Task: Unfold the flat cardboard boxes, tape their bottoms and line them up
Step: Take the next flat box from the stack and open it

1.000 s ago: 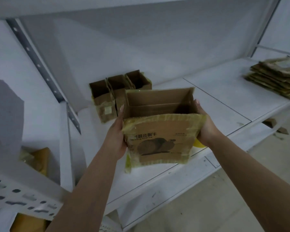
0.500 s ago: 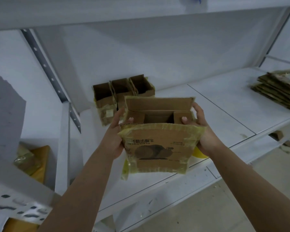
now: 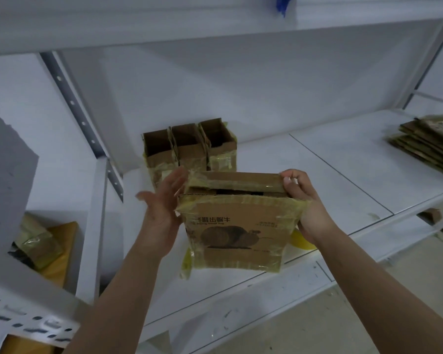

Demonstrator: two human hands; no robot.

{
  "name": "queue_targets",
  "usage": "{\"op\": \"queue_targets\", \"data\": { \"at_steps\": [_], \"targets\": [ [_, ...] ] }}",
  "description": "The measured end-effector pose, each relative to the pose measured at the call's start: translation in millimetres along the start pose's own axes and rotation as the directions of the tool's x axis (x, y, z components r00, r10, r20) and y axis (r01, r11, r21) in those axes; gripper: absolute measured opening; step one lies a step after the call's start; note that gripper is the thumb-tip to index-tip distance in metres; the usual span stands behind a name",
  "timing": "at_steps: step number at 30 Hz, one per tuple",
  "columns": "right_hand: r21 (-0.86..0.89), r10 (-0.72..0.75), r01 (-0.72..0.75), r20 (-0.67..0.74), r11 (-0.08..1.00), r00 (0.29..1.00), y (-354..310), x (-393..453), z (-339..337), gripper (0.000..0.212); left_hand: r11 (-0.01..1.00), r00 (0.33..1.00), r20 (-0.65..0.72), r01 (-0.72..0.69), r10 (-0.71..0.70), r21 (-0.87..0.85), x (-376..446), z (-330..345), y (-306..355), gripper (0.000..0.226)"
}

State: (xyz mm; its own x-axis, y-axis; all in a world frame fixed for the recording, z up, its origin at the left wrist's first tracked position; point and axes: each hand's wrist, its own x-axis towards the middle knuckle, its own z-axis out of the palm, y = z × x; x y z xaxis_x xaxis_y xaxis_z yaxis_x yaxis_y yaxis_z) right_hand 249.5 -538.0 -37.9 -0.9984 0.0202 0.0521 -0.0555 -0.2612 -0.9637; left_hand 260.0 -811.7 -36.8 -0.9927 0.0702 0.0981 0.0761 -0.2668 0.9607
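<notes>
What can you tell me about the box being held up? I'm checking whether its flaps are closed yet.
The held box is brown corrugated cardboard with glossy yellowish tape along its edges and a dark round print with lettering on the near face. It is raised above the white shelf, in front of three open boxes. Its far flap is folded over the end, but a dark gap remains, so it is not fully closed. The right hand grips its right side, fingers curled over the far flap's corner; the left hand, open, lies against its left side.

Four unfolded cardboard boxes show, three standing boxes (image 3: pixel 189 146) in a row on the shelf (image 3: pixel 330 175) and one held box (image 3: pixel 238 223) between two hands, plus one stack of flat boxes (image 3: pixel 430 144).
</notes>
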Motion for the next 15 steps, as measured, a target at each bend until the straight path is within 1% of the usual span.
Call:
{"op": "queue_targets", "data": {
  "at_steps": [2, 3, 4, 5, 7, 9, 11, 12, 14, 15],
  "targets": [
    [-0.007, 0.010, -0.010, -0.006, 1.000, 1.000, -0.9, -1.2, 0.5, 0.011, 0.993, 0.995, 0.066, -0.081, 0.075, 0.089, -5.3, -0.4, -1.0, 0.109],
    [-0.016, 0.012, -0.012, -0.009, 1.000, 1.000, -1.8, -2.1, 1.3, 0.012, 0.981, 0.992, 0.077, -0.111, 0.100, 0.158, -7.6, 2.0, 0.1, 0.100],
    [-0.027, 0.009, -0.010, -0.013, 1.000, 1.000, -2.2, -2.9, 2.3, 0.014, 0.970, 0.993, 0.060, -0.113, 0.102, 0.217, -8.4, 5.6, 1.5, 0.093],
    [-0.036, 0.005, -0.006, -0.016, 0.999, 1.000, -3.2, -3.8, 3.7, 0.017, 0.964, 0.996, 0.017, -0.089, 0.088, 0.250, -7.4, 9.2, 3.1, 0.087],
    [-0.056, -0.003, 0.002, -0.016, 0.998, 1.000, -5.5, -5.4, 4.9, 0.020, 0.965, 0.996, -0.078, -0.030, 0.052, 0.261, -2.5, 17.6, 7.9, 0.071],
    [-0.086, 0.007, -0.009, -0.014, 0.996, 1.000, -8.0, -6.2, 5.4, 0.017, 0.964, 0.988, -0.153, 0.006, 0.036, 0.267, 5.4, 24.9, 11.9, 0.044],
    [-0.140, 0.031, -0.035, -0.028, 0.989, 0.999, -10.6, -6.0, 6.1, 0.017, 0.941, 0.978, -0.202, 0.015, 0.057, 0.338, 14.0, 27.6, 13.4, 0.016],
    [-0.183, 0.045, -0.051, -0.037, 0.982, 0.998, -11.7, -5.3, 5.3, 0.020, 0.914, 0.976, -0.207, 0.021, 0.069, 0.405, 17.6, 28.3, 13.5, 0.011],
    [-0.263, 0.101, -0.106, -0.034, 0.959, 0.994, -15.6, -3.2, 2.7, 0.031, 0.853, 0.980, -0.183, 0.024, 0.084, 0.522, 22.1, 28.9, 13.7, 0.017],
    [-0.271, 0.135, -0.139, -0.033, 0.952, 0.990, -18.3, -2.3, -0.6, 0.036, 0.838, 0.983, -0.166, 0.024, 0.080, 0.546, 23.6, 29.3, 14.5, 0.019]
  ]
}}
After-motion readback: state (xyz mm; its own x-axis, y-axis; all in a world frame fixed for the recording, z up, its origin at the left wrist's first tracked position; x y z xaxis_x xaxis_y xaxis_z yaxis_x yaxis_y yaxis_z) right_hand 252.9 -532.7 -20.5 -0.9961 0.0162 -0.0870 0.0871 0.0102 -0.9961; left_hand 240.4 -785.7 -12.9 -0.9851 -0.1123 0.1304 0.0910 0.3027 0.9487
